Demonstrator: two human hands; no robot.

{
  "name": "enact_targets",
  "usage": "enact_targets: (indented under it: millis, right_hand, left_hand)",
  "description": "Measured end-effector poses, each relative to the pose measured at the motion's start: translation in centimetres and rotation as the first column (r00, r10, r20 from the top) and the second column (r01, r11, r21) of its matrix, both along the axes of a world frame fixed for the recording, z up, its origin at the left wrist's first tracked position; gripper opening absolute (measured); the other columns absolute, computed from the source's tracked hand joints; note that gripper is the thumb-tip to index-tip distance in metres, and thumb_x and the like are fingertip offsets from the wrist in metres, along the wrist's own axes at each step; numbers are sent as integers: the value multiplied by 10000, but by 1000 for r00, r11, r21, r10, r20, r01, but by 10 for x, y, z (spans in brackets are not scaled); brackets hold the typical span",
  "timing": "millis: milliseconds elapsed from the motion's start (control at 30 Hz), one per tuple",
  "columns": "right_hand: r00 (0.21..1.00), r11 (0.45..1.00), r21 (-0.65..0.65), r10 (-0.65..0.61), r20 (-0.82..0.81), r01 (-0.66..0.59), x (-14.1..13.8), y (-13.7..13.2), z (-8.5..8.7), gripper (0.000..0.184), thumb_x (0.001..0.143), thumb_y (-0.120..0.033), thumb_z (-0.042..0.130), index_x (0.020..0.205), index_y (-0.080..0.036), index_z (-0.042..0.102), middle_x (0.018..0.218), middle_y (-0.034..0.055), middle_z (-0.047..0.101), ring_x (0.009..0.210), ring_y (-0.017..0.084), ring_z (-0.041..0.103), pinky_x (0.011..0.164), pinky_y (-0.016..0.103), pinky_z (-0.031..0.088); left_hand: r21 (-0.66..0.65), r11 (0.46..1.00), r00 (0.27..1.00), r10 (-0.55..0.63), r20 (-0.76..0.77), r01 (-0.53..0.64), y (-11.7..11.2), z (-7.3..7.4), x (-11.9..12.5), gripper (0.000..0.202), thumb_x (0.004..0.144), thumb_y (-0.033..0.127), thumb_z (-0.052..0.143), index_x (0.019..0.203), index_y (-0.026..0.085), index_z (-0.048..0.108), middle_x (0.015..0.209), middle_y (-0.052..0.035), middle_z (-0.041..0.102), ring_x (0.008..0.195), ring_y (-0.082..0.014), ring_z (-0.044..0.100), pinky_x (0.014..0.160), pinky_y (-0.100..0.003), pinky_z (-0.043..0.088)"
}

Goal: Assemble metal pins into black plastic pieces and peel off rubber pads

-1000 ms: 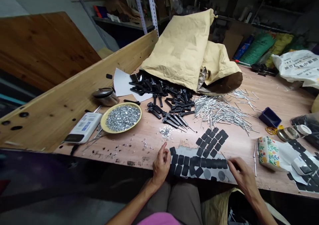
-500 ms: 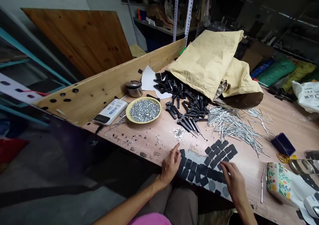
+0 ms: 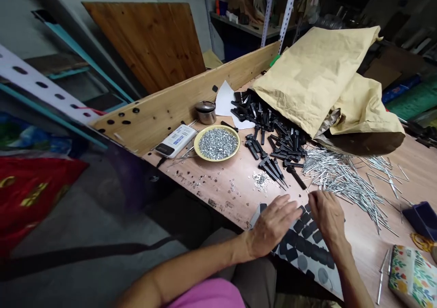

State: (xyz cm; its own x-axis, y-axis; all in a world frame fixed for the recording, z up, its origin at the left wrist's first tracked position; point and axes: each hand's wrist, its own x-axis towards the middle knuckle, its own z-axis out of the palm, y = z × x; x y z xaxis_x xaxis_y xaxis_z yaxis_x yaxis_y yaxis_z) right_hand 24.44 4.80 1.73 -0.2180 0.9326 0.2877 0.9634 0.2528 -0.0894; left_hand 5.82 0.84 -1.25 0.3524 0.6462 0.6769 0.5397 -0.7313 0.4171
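Observation:
My left hand [image 3: 275,226] is open, its fingers stretched out together above a pale sheet [image 3: 322,274] covered with black rounded pads [image 3: 300,242]. Beyond the sheet's far edge, my right hand [image 3: 327,217] is closed, with its fingertips at the near end of a slim black plastic part [image 3: 297,177]. The fingers partly hide that end. Similar black parts [image 3: 273,169] lie in a heap behind, some with thin metal points. Small metal nuts or washers [image 3: 261,180] form a little pile in front of them.
A yellow bowl [image 3: 235,152] of small metal pieces stands left, beside a white device [image 3: 177,140] and a metal pot [image 3: 205,113]. Paper sacks [image 3: 317,76] lie behind. Loose metal rods [image 3: 355,185], a dark blue box [image 3: 421,220] and a flowered box [image 3: 411,271] occupy the right.
The view has swung left. My left hand has moved right over the pads and stretched its fingers. My right hand has moved from the pads to the end of a black plastic part.

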Motion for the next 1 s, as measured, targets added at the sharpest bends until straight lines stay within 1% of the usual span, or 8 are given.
enact_targets:
  millis: [100, 200, 333, 433, 500, 567, 833, 1000]
  right_hand:
    - [952, 965, -225, 62, -301, -134, -9, -32, 26, 379, 887, -464, 398, 670, -196, 555, 612, 26, 545, 585, 158, 479, 550, 266, 372]
    - [816, 829, -520, -149, -559, -205, -22, -48, 34, 449, 817, -579, 468, 626, -182, 554, 549, -5, 507, 511, 123, 447, 475, 237, 351]
    - [584, 704, -654, -417, -696, -278, -31, -30, 14, 509, 728, -655, 535, 777, -159, 639, 643, 29, 594, 547, 138, 510, 519, 261, 408]
    - [652, 778, -621, -419, -631, -101, -35, -3, -15, 413, 743, -565, 557, 752, -162, 643, 688, 55, 626, 588, 169, 556, 562, 286, 418]
    - [813, 834, -548, -359, -459, 59, -40, 11, -35, 291, 781, -428, 551, 709, -164, 651, 699, 63, 627, 636, 188, 577, 596, 289, 406]
    - [908, 874, -463, -306, -286, 149, -46, 21, -51, 227, 817, -327, 516, 770, -171, 674, 782, 73, 637, 706, 196, 594, 627, 282, 398]
    - [987, 936, -329, -150, -50, 125, -56, 40, -71, 221, 884, -231, 426, 851, -178, 639, 853, 76, 610, 772, 183, 573, 612, 254, 371]
    - [943, 968, -248, -106, -317, 25, -54, 33, -69, 176, 855, -241, 415, 804, -181, 573, 785, 62, 613, 699, 179, 567, 615, 277, 418]
  left_hand:
    - [51, 998, 999, -29, -29, 30, 1, 12, 7, 316, 897, 93, 405, 1175, 133, 548, 1135, -78, 646, 1193, -216, 497, 1050, -439, 379]
    - [0, 997, 996, -81, 33, 81, -5, 7, 1, 281, 903, 106, 414, 1129, 138, 578, 948, -58, 695, 915, -155, 624, 945, -379, 463]
    - [-337, 937, 966, -3, 257, 93, -10, -12, -18, 223, 885, 143, 448, 961, 141, 657, 777, -63, 682, 734, -143, 628, 672, -251, 511]
    - [-760, 622, 840, 300, 453, 188, -2, -21, -31, 173, 830, 245, 521, 787, 141, 653, 647, -19, 626, 516, -101, 544, 470, -203, 426]
    - [-865, 369, 734, 470, 490, 341, 5, -23, -37, 196, 772, 321, 569, 760, 132, 618, 566, 29, 549, 383, -50, 401, 367, -179, 298]
    - [-858, 243, 653, 564, 505, 453, 10, -22, -40, 257, 711, 378, 611, 760, 127, 588, 541, 58, 498, 349, -18, 306, 348, -166, 211]
    - [-825, 128, 583, 648, 490, 551, 20, -18, -37, 389, 639, 402, 659, 901, 126, 580, 541, 82, 462, 347, 1, 256, 353, -165, 119]
    - [-798, 78, 582, 642, 499, 598, 24, -16, -36, 446, 627, 421, 676, 941, 118, 583, 548, 84, 463, 345, 4, 269, 349, -167, 113]
